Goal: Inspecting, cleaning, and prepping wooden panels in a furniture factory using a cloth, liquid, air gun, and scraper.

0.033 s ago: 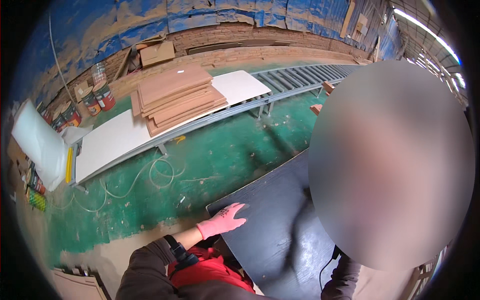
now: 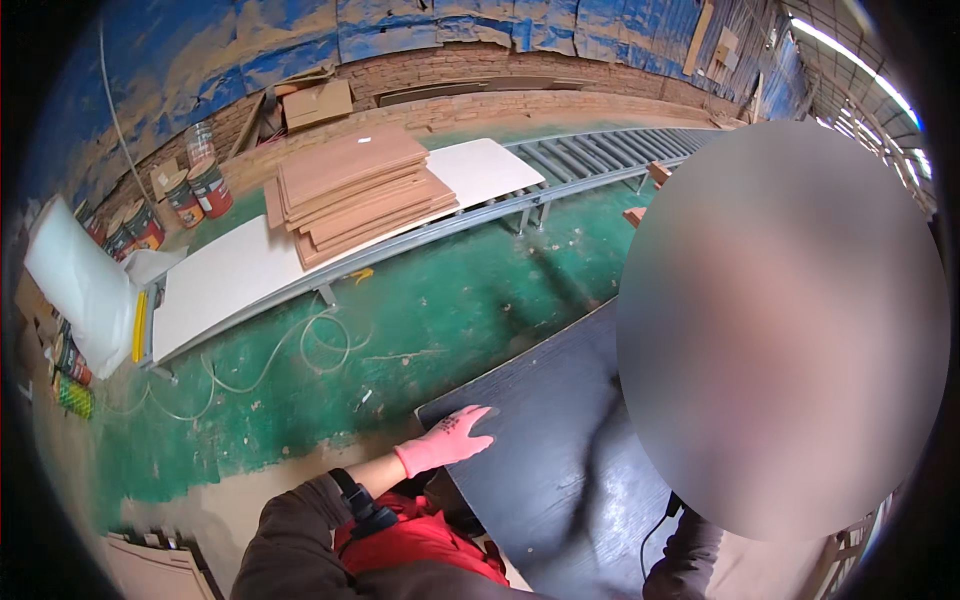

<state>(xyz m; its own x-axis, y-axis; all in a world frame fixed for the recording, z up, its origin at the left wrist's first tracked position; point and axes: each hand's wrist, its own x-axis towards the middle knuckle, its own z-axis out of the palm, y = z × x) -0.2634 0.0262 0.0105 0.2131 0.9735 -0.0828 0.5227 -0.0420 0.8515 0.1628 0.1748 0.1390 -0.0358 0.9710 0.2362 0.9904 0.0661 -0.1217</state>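
Note:
My left hand [image 2: 447, 446], in a pink glove with dark fingertips, lies at the left end of a dark, glossy board [image 2: 520, 480]. Its thumb and fingers are apart, and nothing shows in its grasp. A black strap with a small device [image 2: 366, 505] is on my left wrist. My right sleeve [image 2: 687, 552] comes in at the lower right, beside a thin black cable [image 2: 645, 548]. A large blurred oval covers my right hand and the board's right part, so what that hand holds or touches is hidden.
Beyond the green floor runs a roller conveyor [image 2: 585, 160] carrying white panels [image 2: 225, 285] and a stack of brown boards [image 2: 350, 195]. Paint cans [image 2: 209, 188] and a roll of pale wrap [image 2: 80, 285] stand at the left. A thin hose [image 2: 250, 390] loops across the floor.

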